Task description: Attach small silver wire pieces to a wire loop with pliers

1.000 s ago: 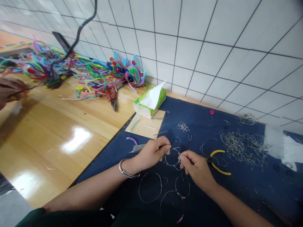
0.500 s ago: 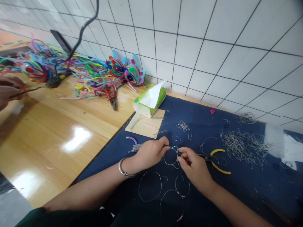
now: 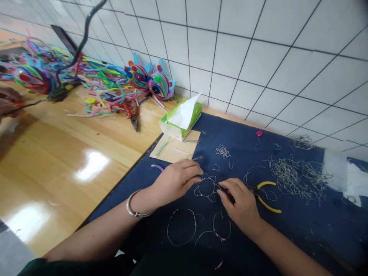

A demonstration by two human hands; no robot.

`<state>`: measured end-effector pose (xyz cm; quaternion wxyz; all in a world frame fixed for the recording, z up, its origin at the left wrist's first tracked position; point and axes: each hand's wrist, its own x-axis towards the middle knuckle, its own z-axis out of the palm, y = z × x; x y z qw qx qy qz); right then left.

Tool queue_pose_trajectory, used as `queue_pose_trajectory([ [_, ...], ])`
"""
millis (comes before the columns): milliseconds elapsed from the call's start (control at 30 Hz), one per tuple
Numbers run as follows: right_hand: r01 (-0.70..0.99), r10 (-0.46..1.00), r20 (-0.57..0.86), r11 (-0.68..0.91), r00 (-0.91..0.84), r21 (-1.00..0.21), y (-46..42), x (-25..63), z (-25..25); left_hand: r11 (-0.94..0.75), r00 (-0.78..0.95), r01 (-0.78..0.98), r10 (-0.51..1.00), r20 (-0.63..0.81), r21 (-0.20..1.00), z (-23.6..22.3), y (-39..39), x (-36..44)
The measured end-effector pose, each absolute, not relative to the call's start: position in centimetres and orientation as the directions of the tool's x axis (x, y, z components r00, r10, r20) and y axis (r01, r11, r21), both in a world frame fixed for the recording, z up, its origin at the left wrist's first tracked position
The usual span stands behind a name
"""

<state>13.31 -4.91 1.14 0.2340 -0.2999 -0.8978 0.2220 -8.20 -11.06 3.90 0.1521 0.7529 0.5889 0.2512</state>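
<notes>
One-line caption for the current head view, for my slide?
Left hand and right hand at a petalled wire ring over dark blue cloth, yellow-handled pliers nearby.

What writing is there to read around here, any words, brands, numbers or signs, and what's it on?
There is no readable text.
Green tissue packet: any print is too small and blurred to read.
Yellow-handled pliers: no lettering visible.
Tiled wall: no signs visible.

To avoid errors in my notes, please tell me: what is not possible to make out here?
Head view: the tips of the pliers, hidden behind the right hand.
Head view: the rest of the other person's hand, cut off by the left edge.
Head view: whether the left hand's fingers touch the wire flower; too small.
</notes>
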Motion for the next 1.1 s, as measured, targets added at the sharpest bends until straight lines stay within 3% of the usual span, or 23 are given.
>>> queue_pose_trajectory([
  [100, 0.374, 0.554, 0.320, 0.795, -0.769, -0.478, -4.8, 13.1, 1.1, -0.370, 0.318, 0.763, 0.929, 0.190, 0.531, 3.8, -11.0, -8.1],
  [233, 0.390, 0.511, 0.257, 0.828, -0.820, -0.403, -4.7, 12.8, 0.8, -0.422, 0.422, 0.752, 0.898, 0.123, 0.505, 3.2, -11.0, -8.0],
  [600, 0.492, 0.543, 0.147, 0.825, -0.827, -0.279, -5.2, 13.3, 1.2, -0.370, 0.377, 0.831, 0.924, 0.069, 0.416, 2.8, -11.2, -8.0],
  [867, 0.435, 0.519, 0.198, 0.830, -0.831, -0.350, -5.0, 13.5, 1.2, -0.408, 0.412, 0.781, 0.906, 0.102, 0.473, 4.2, -11.2, -9.3],
  [1100, 0.360, 0.494, 0.307, 0.842, -0.814, -0.401, -4.5, 13.1, 1.1, -0.430, 0.394, 0.809, 0.903, 0.173, 0.400, 6.0, -11.9, -10.3],
])
